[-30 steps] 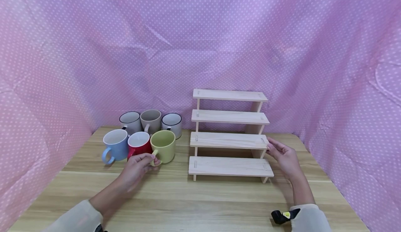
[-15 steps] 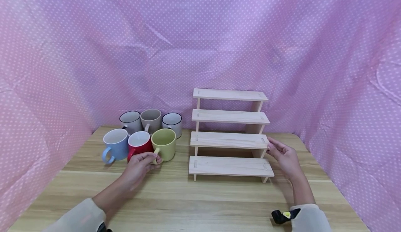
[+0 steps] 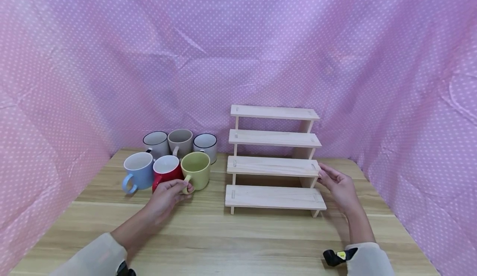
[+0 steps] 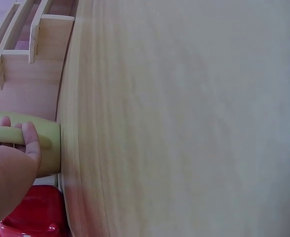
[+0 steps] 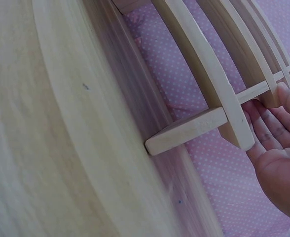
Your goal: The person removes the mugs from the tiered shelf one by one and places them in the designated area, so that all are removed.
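Observation:
My left hand [image 3: 167,199] grips the handle of a yellow-green mug [image 3: 199,174], which stands upright at the front right of a cluster of mugs. Close beside it on the left is a red mug [image 3: 164,171], partly covered by that hand. In the left wrist view, fingers and thumb curl round the mug's handle [image 4: 6,134]. My right hand [image 3: 340,189] holds the right end of a shelf on a four-tier wooden display stand [image 3: 275,196]. The right wrist view has the thumb against that shelf's end and the fingers [image 5: 271,126] behind it.
A light blue mug [image 3: 139,172] stands at the cluster's left. Behind are a grey mug with a dark rim [image 3: 158,145], a taupe mug [image 3: 182,145] and a white dark-rimmed mug [image 3: 206,145]. Pink dotted cloth [image 3: 238,61] surrounds the wooden table [image 3: 223,243].
The yellow-green mug has shifted slightly back and to the right with my left hand on its handle. My right hand stays at the stand.

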A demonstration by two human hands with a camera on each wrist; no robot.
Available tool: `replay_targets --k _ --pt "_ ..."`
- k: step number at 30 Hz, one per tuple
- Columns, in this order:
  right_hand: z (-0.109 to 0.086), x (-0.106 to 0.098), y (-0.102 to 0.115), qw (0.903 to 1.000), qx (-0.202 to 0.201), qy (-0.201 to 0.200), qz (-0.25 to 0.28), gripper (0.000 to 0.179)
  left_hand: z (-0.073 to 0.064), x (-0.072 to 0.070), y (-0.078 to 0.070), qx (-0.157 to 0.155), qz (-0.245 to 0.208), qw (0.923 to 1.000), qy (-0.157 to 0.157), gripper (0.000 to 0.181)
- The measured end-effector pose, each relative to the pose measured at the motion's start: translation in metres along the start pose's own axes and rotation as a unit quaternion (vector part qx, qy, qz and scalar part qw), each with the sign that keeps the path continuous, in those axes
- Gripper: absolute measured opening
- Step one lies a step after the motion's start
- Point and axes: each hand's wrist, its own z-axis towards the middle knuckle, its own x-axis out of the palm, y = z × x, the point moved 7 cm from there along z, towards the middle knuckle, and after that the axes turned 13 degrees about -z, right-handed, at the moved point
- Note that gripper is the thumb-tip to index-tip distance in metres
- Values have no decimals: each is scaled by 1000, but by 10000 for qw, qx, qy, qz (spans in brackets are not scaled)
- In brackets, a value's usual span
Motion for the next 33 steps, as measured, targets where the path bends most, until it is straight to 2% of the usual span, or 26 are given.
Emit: replay_targets --k 10,19,27,33 --pt "2 1 -1 10000 0 -3 56 56 1 0 -1 71 -50 10000 41 22" --pt "2 1 -1 10000 -41 13 -16 56 -1 0 0 83 195 9998 -44 23" --pt "-1 -1 2 9998 -15 22 -214 55 -4 1 -5 -34 478 9981 -386 31" --pt "-1 -2 1 9998 34 35 -209 55 -8 1 -11 15 702 9947 -748 35"
